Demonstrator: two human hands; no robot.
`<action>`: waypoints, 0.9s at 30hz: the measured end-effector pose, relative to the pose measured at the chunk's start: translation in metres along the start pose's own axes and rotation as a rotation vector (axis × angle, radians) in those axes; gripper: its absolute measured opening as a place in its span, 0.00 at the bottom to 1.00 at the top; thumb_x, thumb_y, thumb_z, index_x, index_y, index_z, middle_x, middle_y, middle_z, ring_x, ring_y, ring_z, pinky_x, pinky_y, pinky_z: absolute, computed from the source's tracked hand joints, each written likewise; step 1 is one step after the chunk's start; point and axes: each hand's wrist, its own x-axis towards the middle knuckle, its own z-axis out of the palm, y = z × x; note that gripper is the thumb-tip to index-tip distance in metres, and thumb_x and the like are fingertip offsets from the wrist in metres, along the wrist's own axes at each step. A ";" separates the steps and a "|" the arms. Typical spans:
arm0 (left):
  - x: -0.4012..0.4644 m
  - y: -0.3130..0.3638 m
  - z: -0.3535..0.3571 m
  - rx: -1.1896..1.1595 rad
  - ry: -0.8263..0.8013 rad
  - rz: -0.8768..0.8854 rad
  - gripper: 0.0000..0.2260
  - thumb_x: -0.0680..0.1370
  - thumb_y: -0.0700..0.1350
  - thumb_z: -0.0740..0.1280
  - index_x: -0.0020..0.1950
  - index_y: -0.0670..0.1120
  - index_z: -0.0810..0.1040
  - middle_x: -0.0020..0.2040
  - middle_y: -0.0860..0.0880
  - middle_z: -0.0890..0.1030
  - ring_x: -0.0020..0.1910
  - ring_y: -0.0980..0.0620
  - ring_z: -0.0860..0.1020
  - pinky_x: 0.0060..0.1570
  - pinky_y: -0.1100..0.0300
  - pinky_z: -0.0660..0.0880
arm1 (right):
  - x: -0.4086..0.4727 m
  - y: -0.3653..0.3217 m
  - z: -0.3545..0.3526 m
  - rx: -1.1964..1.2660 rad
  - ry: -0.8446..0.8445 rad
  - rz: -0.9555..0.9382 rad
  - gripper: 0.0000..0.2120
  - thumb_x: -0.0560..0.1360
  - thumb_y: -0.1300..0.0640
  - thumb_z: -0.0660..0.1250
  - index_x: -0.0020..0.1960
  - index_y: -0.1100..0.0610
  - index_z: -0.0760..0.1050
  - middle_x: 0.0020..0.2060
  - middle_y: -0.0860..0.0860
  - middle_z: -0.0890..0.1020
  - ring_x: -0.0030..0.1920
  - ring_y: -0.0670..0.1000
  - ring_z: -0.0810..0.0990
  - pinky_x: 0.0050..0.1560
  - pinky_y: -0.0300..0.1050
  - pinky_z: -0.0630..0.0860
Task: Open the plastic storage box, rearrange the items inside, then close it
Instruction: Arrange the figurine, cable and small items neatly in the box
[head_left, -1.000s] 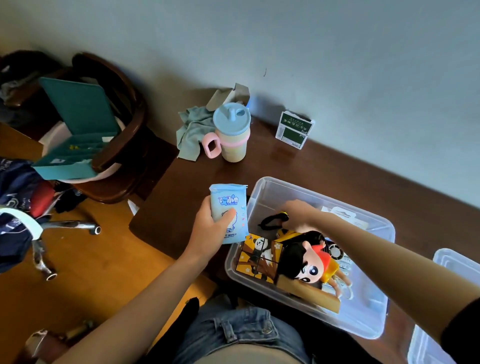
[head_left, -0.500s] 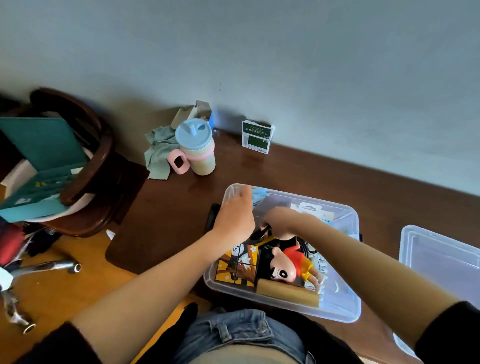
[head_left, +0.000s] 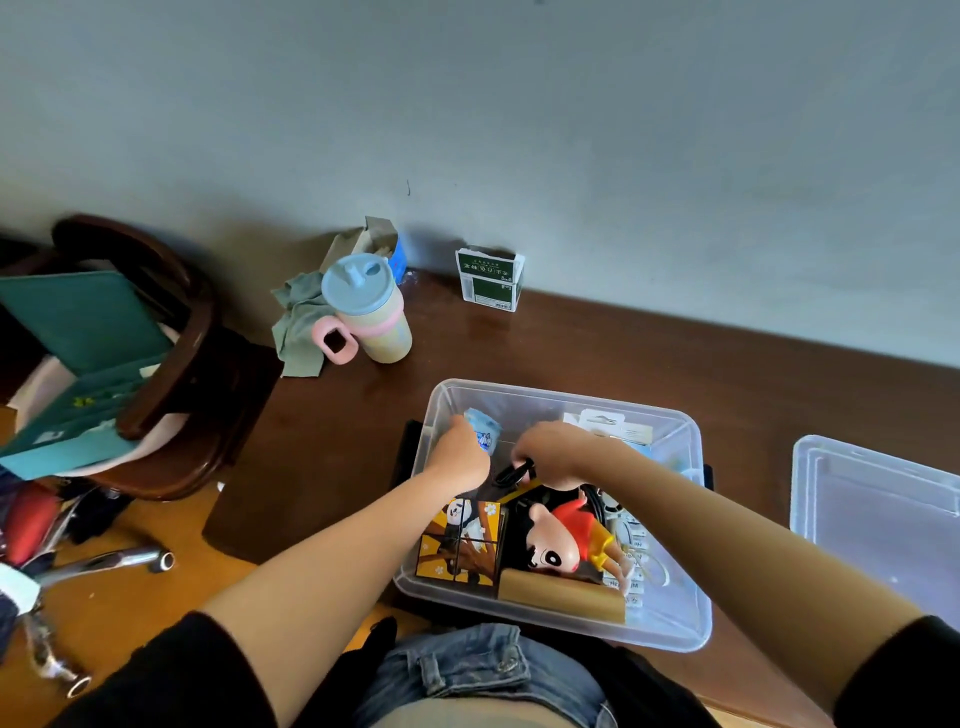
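Inside the clear storage box (head_left: 693, 519), left hand (head_left: 457, 457) grips a blue packet (head_left: 483, 431); right hand (head_left: 550, 449) fingers pinch a black clip (head_left: 514, 474).

Clear plastic storage box (head_left: 693, 621) showing glossy, see-through walls. Detached lid (head_left: 878, 514) looking like same smooth translucent plastic. Dark wooden table (head_left: 649, 353) gleaming with polished sheen. Cup (head_left: 371, 312) appearing matt pastel plastic. Grey-green cloth (head_left: 298, 325) lying crumpled, soft. Cartoon figure (head_left: 563, 540) shining like glossy moulded plastic. Green carton (head_left: 489, 279) looking like printed card.
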 end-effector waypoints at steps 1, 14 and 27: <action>0.006 0.000 0.001 -0.087 -0.032 -0.049 0.21 0.78 0.35 0.60 0.71 0.37 0.61 0.61 0.40 0.75 0.58 0.43 0.75 0.46 0.58 0.73 | -0.001 0.000 0.000 0.006 0.000 -0.003 0.13 0.78 0.60 0.62 0.61 0.57 0.76 0.54 0.53 0.80 0.55 0.55 0.76 0.49 0.45 0.72; 0.007 0.004 0.013 0.179 -0.085 0.007 0.15 0.77 0.33 0.59 0.65 0.35 0.70 0.62 0.40 0.75 0.58 0.43 0.76 0.47 0.58 0.74 | -0.002 0.002 0.000 0.026 -0.008 -0.006 0.15 0.77 0.62 0.61 0.62 0.56 0.76 0.54 0.55 0.80 0.53 0.56 0.77 0.50 0.48 0.75; 0.018 -0.003 -0.004 1.241 -0.215 0.603 0.25 0.80 0.40 0.61 0.75 0.54 0.61 0.78 0.43 0.51 0.75 0.40 0.54 0.70 0.48 0.61 | -0.005 -0.001 -0.002 -0.048 -0.023 -0.010 0.15 0.76 0.63 0.60 0.61 0.57 0.76 0.52 0.55 0.80 0.52 0.56 0.78 0.49 0.49 0.77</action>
